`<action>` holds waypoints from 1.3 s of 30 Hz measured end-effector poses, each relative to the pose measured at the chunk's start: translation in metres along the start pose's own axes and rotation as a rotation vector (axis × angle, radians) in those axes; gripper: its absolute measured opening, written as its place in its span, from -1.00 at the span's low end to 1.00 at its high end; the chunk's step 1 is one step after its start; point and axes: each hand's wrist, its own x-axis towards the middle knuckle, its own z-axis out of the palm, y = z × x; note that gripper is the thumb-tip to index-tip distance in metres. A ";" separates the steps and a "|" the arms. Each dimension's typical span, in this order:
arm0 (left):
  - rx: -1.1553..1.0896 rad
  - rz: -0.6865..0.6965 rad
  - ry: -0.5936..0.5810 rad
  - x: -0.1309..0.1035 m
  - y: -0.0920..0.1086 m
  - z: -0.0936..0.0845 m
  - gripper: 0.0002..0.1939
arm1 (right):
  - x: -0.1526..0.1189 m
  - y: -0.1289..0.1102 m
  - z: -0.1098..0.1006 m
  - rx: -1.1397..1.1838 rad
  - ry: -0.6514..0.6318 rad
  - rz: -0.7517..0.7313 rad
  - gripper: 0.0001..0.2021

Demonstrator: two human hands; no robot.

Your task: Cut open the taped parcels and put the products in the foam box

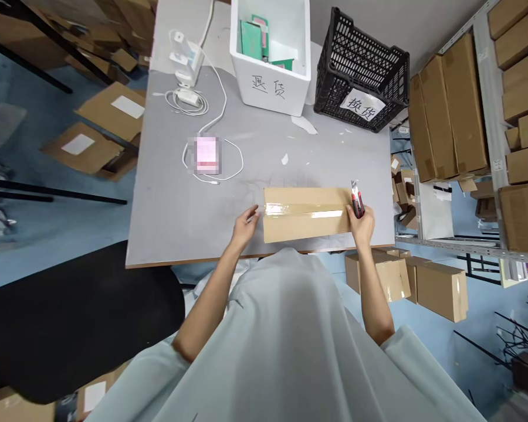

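A long, flat cardboard box (305,230) lies near the front edge of the table, with shiny clear tape (290,209) running along its top. At its left end is my left hand (245,227), fingers curled and fingertips close to the taped edge. A faint clear bit shows by those fingertips; I cannot tell if it is tape. My right hand (361,225) grips a red and black utility knife (356,202), its metal end pointing away from me. The thumb of that hand touches the right end of the box.
A white bin (270,88) with green boxes stands at the back, beside a black crate (361,76). A power strip (189,61), cables and a blurred pink item (207,155) lie left. A black chair (83,316) is at lower left; shelves with cartons (451,105) stand right.
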 end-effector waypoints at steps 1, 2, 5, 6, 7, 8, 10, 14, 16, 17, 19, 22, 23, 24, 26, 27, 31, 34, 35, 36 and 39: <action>-0.008 0.031 0.000 -0.006 0.006 -0.008 -0.29 | 0.000 -0.002 -0.007 -0.030 0.031 -0.025 -0.55; -0.015 0.076 -0.016 -0.013 0.013 -0.016 -0.22 | 0.000 -0.005 -0.014 -0.063 0.041 -0.040 -0.54; 0.062 0.278 -0.145 -0.032 0.040 -0.032 -0.06 | -0.002 -0.022 -0.035 -0.086 -0.081 -0.078 -0.46; 0.121 0.328 -0.186 -0.036 0.048 -0.035 -0.04 | -0.004 -0.030 -0.040 -0.065 -0.151 -0.125 -0.42; 0.176 0.363 -0.218 -0.039 0.054 -0.038 -0.02 | -0.007 -0.038 -0.044 -0.040 -0.224 -0.202 -0.39; 0.221 0.383 -0.241 -0.039 0.059 -0.039 -0.02 | -0.011 -0.048 -0.047 -0.022 -0.295 -0.306 -0.38; 0.263 0.397 -0.270 -0.037 0.060 -0.040 -0.01 | -0.019 -0.067 -0.049 -0.039 -0.424 -0.552 -0.41; 0.262 0.404 -0.301 -0.026 0.047 -0.040 0.01 | -0.032 -0.100 -0.044 -0.309 -0.605 -0.882 -0.50; 0.255 0.401 -0.316 -0.023 0.042 -0.041 0.00 | -0.035 -0.112 -0.038 -0.476 -0.644 -0.937 -0.52; 0.249 0.399 -0.322 -0.023 0.041 -0.041 -0.02 | -0.035 -0.117 -0.035 -0.545 -0.658 -0.956 -0.52; 0.237 0.398 -0.334 -0.023 0.040 -0.042 -0.04 | -0.036 -0.126 -0.029 -0.655 -0.682 -0.998 -0.48; 0.215 0.406 -0.354 -0.024 0.041 -0.043 -0.07 | -0.037 -0.136 -0.023 -0.791 -0.710 -1.076 -0.41; 0.209 0.410 -0.359 -0.024 0.041 -0.043 -0.08 | -0.038 -0.140 -0.023 -0.832 -0.722 -1.100 -0.40; 0.202 0.414 -0.362 -0.024 0.040 -0.043 -0.09 | -0.038 -0.144 -0.023 -0.870 -0.738 -1.118 -0.39; 0.189 0.422 -0.364 -0.023 0.039 -0.042 -0.10 | -0.039 -0.152 -0.023 -0.937 -0.772 -1.138 -0.38; 0.180 0.426 -0.365 -0.023 0.039 -0.041 -0.11 | -0.040 -0.156 -0.024 -0.964 -0.786 -1.142 -0.37; 0.151 0.434 -0.373 -0.022 0.038 -0.039 -0.13 | -0.041 -0.168 -0.025 -1.025 -0.823 -1.146 -0.33; 0.144 0.429 -0.379 -0.021 0.038 -0.039 -0.17 | -0.041 -0.174 -0.025 -1.071 -0.841 -1.147 -0.31; 0.143 0.428 -0.381 -0.021 0.038 -0.039 -0.18 | -0.041 -0.176 -0.025 -1.086 -0.847 -1.153 -0.30; 0.142 0.427 -0.383 -0.021 0.037 -0.039 -0.18 | -0.041 -0.179 -0.026 -1.098 -0.853 -1.164 -0.29; 0.134 0.413 -0.391 -0.019 0.037 -0.037 -0.17 | -0.044 -0.189 -0.026 -1.113 -0.880 -1.205 -0.28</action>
